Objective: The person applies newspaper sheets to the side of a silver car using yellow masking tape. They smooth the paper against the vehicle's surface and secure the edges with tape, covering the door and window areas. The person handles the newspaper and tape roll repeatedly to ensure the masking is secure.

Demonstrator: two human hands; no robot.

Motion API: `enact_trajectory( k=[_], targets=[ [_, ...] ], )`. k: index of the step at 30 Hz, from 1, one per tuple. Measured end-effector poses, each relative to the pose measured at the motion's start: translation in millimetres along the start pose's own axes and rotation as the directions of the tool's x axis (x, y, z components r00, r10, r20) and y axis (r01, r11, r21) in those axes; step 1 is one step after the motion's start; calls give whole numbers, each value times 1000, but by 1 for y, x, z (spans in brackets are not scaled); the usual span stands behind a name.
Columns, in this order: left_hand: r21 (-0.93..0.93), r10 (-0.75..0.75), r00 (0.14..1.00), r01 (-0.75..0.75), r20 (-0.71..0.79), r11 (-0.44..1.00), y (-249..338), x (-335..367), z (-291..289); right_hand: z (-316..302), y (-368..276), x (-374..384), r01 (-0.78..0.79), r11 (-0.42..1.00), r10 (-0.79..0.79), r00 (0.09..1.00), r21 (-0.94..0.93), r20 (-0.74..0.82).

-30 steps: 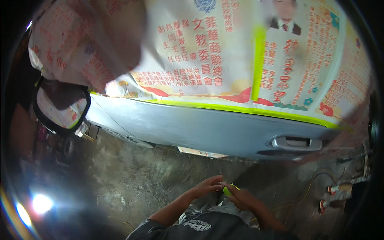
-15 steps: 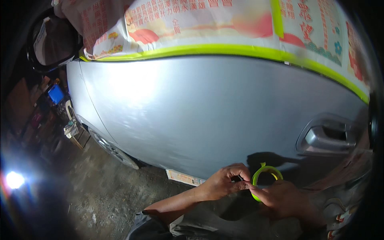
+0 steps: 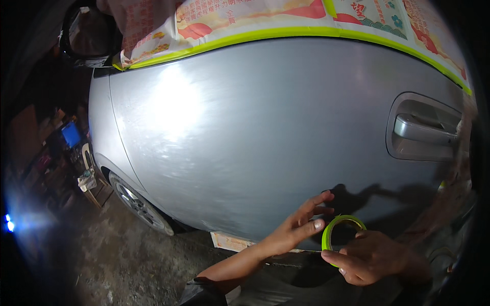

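Observation:
A roll of bright yellow-green masking tape [image 3: 326, 235] is gripped in my right hand [image 3: 375, 257], its ring standing on edge with fingers through and around it. Just left of the roll, my left hand [image 3: 298, 224] is held with fingers apart and nothing visible in them. Both hands are in front of the lower part of a silver-grey car door [image 3: 265, 132]. The door handle [image 3: 423, 130] sits above and to the right of my right hand. Along the door's top edge, yellow-green tape [image 3: 245, 35] holds printed paper sheets [image 3: 250, 20] over the window area.
At the left are a covered side mirror [image 3: 89, 38], a front wheel [image 3: 138, 201] and a chair [image 3: 89, 168] with things on it. A blue object [image 3: 71, 133] lies among clutter behind. A bright lamp [image 3: 9, 222] shines near the concrete floor [image 3: 117, 260]. Printed paper [image 3: 229, 241] shows beneath the door.
My left hand has come away from the tape roll, and its pinched fingers have spread. The small tape tab sticking up from the roll no longer shows. The view has shifted lower on the door.

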State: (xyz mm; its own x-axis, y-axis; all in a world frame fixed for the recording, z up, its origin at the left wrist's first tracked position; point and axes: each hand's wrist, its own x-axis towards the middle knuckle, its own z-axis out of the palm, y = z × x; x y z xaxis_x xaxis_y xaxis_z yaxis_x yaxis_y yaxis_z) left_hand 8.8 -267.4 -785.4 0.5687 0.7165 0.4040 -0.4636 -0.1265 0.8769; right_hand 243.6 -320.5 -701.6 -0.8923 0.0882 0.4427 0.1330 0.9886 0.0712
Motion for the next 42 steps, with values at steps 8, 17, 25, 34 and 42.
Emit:
enact_trajectory(
  k=[8,17,25,34,42],
  targets=[
    [-4,-54,990,55,134,998,-3,-6,-27,-13,-11,14,-56,981,19,981,183,194],
    [-10,22,999,-22,46,1000,28,-17,-38,-17,-10,22,37,995,-38,999,-92,-7],
    [553,423,896,-286,-135,783,133,14,-33,-67,-8,80,12,843,-46,998,-539,-49],
    [899,803,559,-216,-206,381,293,41,-98,-138,58,190,-131,438,-53,984,-890,-171],
    [950,799,541,-5,-261,313,376,31,-181,-159,60,261,-128,506,113,990,-853,-82]
  ],
)
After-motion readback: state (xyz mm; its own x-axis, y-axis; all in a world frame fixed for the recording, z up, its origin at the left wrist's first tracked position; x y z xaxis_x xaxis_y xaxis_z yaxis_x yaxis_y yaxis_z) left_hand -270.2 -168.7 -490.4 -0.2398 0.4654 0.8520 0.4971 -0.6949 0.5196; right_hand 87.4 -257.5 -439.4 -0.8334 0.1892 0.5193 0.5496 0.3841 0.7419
